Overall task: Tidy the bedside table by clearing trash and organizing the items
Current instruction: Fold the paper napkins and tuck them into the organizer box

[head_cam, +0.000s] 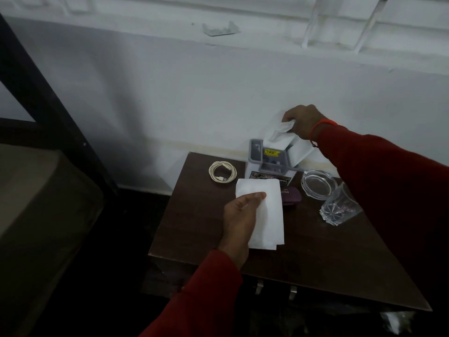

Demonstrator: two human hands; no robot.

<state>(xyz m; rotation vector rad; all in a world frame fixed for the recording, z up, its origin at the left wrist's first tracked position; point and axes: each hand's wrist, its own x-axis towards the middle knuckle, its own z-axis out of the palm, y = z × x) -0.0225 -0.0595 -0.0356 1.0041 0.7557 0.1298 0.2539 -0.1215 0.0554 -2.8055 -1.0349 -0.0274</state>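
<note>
My left hand holds a folded white tissue flat above the dark wooden bedside table. At the back of the table, by the wall, my right hand pinches a second white tissue that rises out of a grey tissue holder. A coiled white cable lies left of the holder. A purple case is partly hidden behind the folded tissue. A clear glass ashtray and a clear tumbler stand to the right.
A white wall rises right behind the table. A dark bed frame post and a mattress edge are at the left. Two metal handles show under the table's front edge. The floor below is dark.
</note>
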